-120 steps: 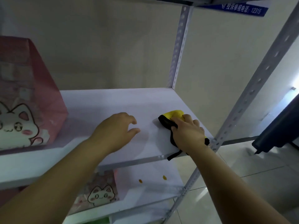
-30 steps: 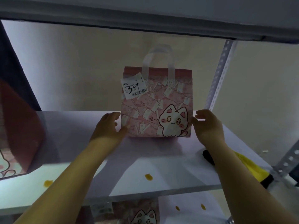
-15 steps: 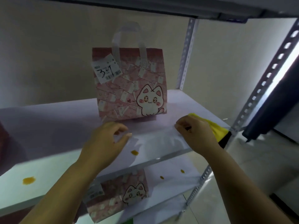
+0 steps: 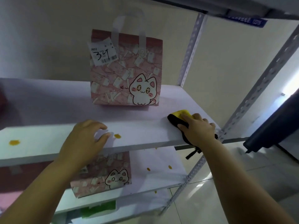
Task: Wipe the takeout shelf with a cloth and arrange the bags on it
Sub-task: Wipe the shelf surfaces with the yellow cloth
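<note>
One upright bag (image 4: 126,73) faces outward, cloth (image 4: 180,113) to its right.

Wall (image 4: 48,38): plain, pale. Floor (image 4: 242,183): glossy light tiles, lower right. Blue sign (image 4: 246,21): upper right, lettering blurred. Bright light (image 4: 292,84): right edge.

The bag (image 4: 126,73) beyond both hands is pink, covered in little white cards, with a white cartoon cat with pink cheeks. The cloth (image 4: 179,116) under the right hand (image 4: 198,130) is yellow with a black edge. The shelf (image 4: 145,131) is white, with an orange-yellow spot (image 4: 117,136) just beside the left hand (image 4: 85,141).
</note>
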Tool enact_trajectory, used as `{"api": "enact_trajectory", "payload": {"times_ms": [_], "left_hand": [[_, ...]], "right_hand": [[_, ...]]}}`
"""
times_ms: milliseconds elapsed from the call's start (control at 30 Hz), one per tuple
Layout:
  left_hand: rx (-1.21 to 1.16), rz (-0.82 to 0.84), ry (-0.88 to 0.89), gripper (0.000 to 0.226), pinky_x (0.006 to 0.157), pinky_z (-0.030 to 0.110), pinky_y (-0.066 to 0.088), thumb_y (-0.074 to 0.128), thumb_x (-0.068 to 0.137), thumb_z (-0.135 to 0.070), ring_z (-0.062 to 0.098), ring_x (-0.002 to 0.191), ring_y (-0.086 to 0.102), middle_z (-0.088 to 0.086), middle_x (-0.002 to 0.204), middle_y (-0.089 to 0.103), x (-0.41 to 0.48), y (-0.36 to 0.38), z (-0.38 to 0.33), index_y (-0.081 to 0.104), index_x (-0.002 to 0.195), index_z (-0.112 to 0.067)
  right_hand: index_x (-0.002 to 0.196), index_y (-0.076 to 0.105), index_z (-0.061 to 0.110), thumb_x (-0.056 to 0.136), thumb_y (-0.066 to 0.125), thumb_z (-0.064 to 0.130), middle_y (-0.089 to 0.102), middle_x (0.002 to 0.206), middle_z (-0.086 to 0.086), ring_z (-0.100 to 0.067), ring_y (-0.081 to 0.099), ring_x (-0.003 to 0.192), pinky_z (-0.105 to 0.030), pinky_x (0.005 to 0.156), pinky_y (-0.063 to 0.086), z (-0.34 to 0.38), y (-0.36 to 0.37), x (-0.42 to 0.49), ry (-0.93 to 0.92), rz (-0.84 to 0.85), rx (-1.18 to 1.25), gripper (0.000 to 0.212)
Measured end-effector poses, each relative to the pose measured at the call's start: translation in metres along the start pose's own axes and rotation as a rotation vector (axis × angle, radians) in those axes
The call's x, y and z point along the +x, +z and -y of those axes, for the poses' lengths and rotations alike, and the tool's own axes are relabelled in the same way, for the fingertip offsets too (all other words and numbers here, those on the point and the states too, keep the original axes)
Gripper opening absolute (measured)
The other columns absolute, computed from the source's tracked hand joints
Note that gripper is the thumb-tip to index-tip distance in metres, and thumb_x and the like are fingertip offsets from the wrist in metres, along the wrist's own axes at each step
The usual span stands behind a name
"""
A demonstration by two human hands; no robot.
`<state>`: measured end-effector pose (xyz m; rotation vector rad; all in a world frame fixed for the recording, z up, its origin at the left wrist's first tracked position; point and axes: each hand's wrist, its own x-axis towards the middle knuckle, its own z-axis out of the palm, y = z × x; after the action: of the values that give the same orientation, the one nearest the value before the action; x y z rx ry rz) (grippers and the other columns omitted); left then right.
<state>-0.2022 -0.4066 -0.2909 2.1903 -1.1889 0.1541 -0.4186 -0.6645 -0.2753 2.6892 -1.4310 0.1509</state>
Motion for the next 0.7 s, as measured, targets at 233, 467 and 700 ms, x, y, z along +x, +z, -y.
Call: {"api": "enact_trajectory", "payload": {"times_ms": [233,467,700], "left_hand": [[0.154,-0.086,-0.126,0.023,0.087,0.040,0.043,0.065,0.085,-0.024,0.031,0.096,0.056,0.013,0.106,0.065,-0.020,-0.003,0.009,0.069,0.100,-0.006],[0.237,-0.083,-0.116,0.016,0.078,0.034,0.042,0.067,0.083,-0.023,0.026,0.083,0.057,0.007,0.092,0.068,-0.037,-0.021,0.035,0.072,0.088,-0.009],[0.248,-0.089,-0.064,0.012,0.065,0.030,0.044,0.066,0.085,-0.026,0.024,0.083,0.061,0.001,0.091,0.069,-0.039,-0.028,0.042,0.073,0.090,-0.018]], "right_hand": [[0.128,0.046,0.032,0.092,0.039,0.052,0.047,0.117,-0.007,-0.034,0.051,0.102,-0.044,0.083,0.039,0.037,0.002,-0.019,-0.171,-0.049,0.114,0.042],[0.130,0.041,0.031,0.094,0.035,0.050,0.041,0.120,-0.010,-0.035,0.049,0.101,-0.043,0.082,0.039,0.122,-0.003,-0.034,-0.352,-0.007,0.192,0.041],[0.133,0.041,0.036,0.095,0.035,0.047,0.033,0.138,-0.013,-0.036,0.045,0.108,-0.045,0.087,0.035,0.194,-0.001,-0.065,-0.571,-0.021,0.216,0.040]]}}
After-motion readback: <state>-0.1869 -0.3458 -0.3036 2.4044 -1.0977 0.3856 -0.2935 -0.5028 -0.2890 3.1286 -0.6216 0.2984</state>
